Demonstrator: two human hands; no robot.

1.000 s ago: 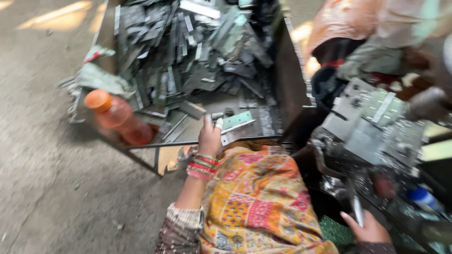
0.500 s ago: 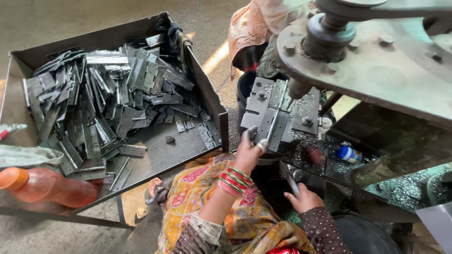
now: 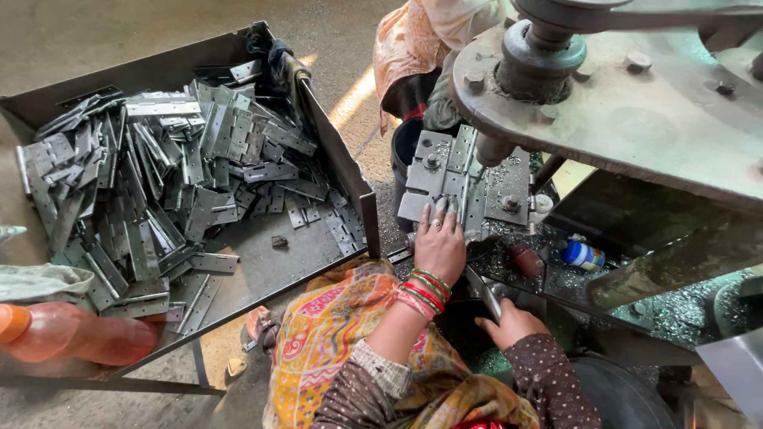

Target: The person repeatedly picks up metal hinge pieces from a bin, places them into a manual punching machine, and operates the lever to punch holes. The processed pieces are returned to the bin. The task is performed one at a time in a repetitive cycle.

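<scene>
Pressing, left hand: fingers flat and spread on a metal plate under the press head.
Right hand: closed around a lever.
Tray: its edge just beside the left wrist, little gap.
Hinges: heaped left.

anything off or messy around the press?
Metal swarf is strewn over the machine bed. Hinge plates lie in a loose jumble in the tray, and an orange bottle lies on its side at its corner. Left hand rests bare on the fixture.
</scene>
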